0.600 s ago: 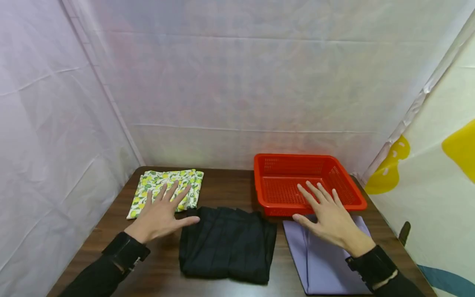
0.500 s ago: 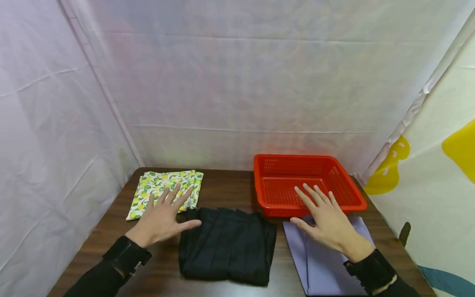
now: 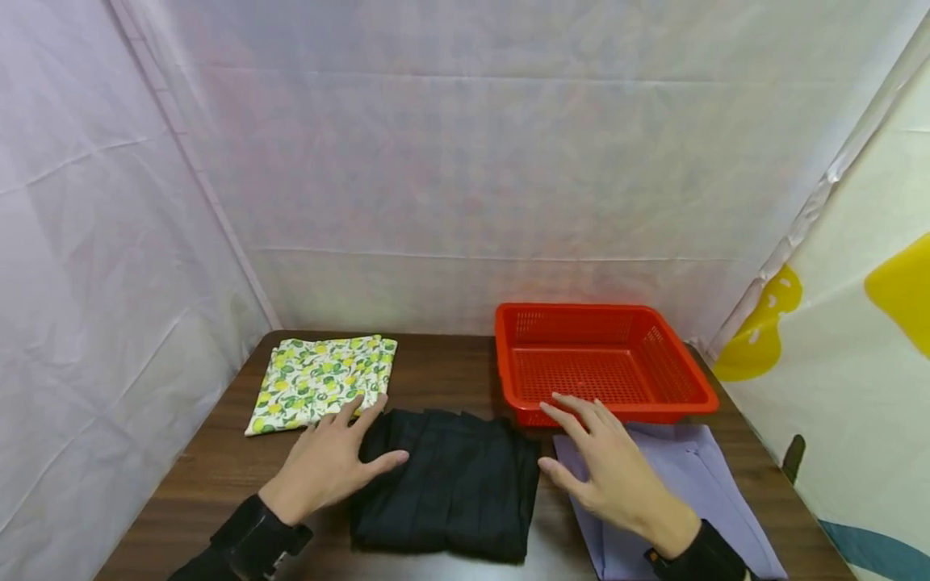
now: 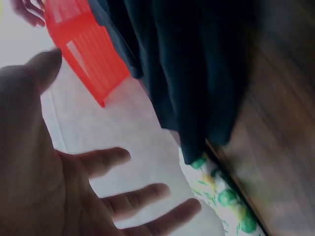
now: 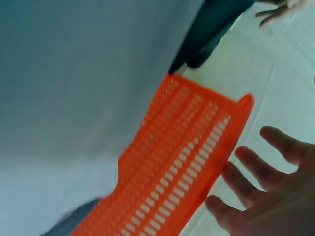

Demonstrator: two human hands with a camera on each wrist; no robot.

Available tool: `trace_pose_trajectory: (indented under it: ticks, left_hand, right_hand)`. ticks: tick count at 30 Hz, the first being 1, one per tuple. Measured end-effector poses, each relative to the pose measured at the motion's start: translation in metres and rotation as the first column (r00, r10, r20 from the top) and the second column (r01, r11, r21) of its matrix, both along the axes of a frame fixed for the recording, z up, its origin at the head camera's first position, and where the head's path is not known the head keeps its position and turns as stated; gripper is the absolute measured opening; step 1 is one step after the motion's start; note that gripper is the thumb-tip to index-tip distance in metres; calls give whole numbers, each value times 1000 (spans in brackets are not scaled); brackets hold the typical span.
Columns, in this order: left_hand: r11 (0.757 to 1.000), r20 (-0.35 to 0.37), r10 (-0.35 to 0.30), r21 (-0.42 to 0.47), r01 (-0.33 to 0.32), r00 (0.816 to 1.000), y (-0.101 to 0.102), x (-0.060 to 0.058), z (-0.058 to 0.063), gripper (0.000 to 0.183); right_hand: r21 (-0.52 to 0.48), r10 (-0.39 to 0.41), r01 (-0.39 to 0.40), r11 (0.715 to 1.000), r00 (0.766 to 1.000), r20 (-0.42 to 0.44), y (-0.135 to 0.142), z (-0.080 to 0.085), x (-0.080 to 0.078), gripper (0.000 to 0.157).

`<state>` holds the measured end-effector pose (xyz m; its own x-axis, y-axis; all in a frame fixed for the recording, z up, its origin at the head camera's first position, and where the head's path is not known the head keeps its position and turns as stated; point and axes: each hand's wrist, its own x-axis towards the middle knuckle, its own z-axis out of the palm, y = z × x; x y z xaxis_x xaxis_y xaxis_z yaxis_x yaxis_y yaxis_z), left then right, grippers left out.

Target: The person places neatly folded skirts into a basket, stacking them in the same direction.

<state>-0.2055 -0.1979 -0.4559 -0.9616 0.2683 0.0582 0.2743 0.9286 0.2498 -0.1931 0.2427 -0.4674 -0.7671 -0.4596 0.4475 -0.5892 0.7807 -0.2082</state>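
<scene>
A folded black pleated cloth (image 3: 446, 492) lies in the middle of the table. My left hand (image 3: 327, 468) hovers by its left edge, fingers spread and holding nothing; the left wrist view shows a gap between the fingers and the black cloth (image 4: 172, 64). Over the left part of a folded lavender cloth (image 3: 697, 476) hangs my right hand (image 3: 617, 476), its fingers extended and nothing in them. Its fingertips are close to the front of a red plastic basket (image 3: 610, 417). In the right wrist view the perforated basket wall (image 5: 172, 182) stands beside the fingers.
A folded lemon-print cloth (image 3: 320, 383) lies at the back left of the brown wooden table (image 3: 196, 476). White fabric walls (image 3: 465, 161) rise behind and on both sides. The basket holds no items that I can see.
Both hands have drawn back toward me and inward, nearer the black cloth. The right hand has moved left from in front of the basket. The cloths and basket stay in place.
</scene>
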Motion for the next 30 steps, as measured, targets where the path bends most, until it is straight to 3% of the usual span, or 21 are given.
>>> trace_pose_trajectory:
  ticks: [7,11,15,19,24,30]
  left_hand:
    - [995,61,76,57,-80,995,12,11,-3,106]
    - [988,104,130,74,-138,986,16,13,-7,104]
    - [983,145,161,70,-173,976,17,13,-11,104]
    - [984,156,155,66,-166,976,18,12,-12,101]
    - [983,180,130,108,-151,975,21,10,-13,94]
    - [976,227,77,182,-120,971,28,10,-14,91]
  right_hand:
    - [-5,89,-90,996,994,-63,-18,-7,13,62]
    - [7,85,-85,996,996,24,-27,-10,19,44]
    - [-29,35,-30,999,980,196,-35,-13,23,35]
    - [-77,-24,55,996,937,349,-41,-13,23,46]
    - [-85,-67,114,990,902,427,-50,-14,21,64]
    - [-142,-67,160,977,859,507,-59,-13,19,71]
